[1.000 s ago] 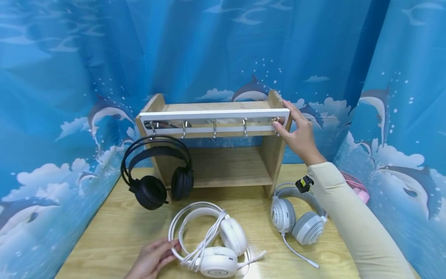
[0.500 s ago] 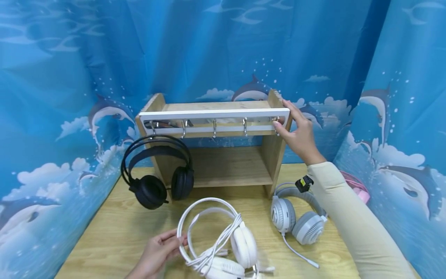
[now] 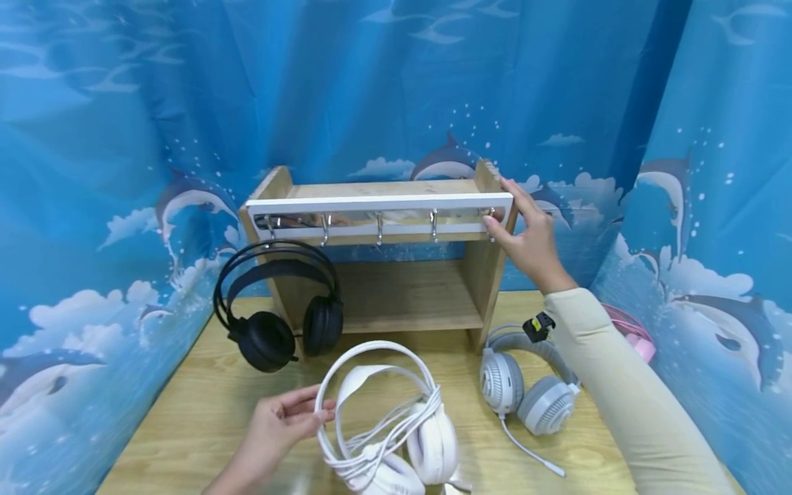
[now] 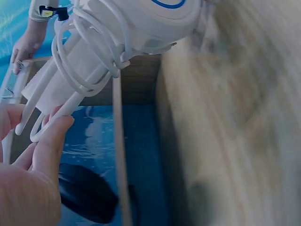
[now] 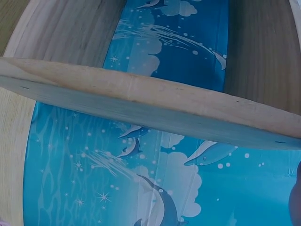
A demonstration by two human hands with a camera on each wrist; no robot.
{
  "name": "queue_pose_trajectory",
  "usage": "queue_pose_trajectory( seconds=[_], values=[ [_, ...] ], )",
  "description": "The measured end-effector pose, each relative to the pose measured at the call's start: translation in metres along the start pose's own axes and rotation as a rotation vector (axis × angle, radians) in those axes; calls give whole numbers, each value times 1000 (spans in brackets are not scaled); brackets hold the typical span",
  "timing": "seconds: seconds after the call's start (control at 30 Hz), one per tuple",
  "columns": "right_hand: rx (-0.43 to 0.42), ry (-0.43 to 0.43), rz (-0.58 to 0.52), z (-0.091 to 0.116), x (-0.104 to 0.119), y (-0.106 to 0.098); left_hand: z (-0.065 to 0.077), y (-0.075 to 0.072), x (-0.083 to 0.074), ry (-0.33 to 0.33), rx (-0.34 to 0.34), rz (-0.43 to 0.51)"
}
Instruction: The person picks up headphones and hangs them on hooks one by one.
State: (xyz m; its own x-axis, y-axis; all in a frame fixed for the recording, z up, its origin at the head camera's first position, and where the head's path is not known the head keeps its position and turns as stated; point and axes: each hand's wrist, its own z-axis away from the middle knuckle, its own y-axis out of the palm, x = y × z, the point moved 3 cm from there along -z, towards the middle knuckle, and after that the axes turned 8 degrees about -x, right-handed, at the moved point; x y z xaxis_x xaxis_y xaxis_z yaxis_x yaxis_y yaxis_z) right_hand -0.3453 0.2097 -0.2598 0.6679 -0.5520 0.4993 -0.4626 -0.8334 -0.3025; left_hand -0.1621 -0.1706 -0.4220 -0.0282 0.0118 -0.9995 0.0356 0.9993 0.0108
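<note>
My left hand [image 3: 272,433] pinches the headband of white headphones [image 3: 433,447] between thumb and fingers, tilted in front of the shelf. Their white cable is wound in loops around the band. In the left wrist view the fingers [image 4: 51,146] curl at the band's end. My right hand [image 3: 533,240] grips the right end of the wooden shelf [image 3: 408,289], thumb on the front of its white hook rail [image 3: 346,204], fingers along the side panel. Black headphones [image 3: 266,340] hang at the rail's left hook. The right wrist view shows mostly the shelf's side panel [image 5: 131,89].
A white and grey headset [image 3: 551,405] with a microphone boom lies on the wooden table [image 3: 198,412], right of the shelf. Something pink [image 3: 640,347] is partly hidden behind the right sleeve [image 3: 631,385]. A blue dolphin-print curtain [image 3: 371,82] surrounds the table.
My left hand has lifted the white headphones and brought them slightly right, turning the band more upright. The right hand stays at the shelf's end.
</note>
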Motion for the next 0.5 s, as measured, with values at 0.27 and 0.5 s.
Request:
queue_pose_trajectory(
  seconds=[0.27,0.5],
  values=[
    [-5,0,2,0,1,0,0,-4,-30,119,-12,-141],
    [0,6,-15,1,0,0,0,-6,-46,178,-62,-202]
  ],
)
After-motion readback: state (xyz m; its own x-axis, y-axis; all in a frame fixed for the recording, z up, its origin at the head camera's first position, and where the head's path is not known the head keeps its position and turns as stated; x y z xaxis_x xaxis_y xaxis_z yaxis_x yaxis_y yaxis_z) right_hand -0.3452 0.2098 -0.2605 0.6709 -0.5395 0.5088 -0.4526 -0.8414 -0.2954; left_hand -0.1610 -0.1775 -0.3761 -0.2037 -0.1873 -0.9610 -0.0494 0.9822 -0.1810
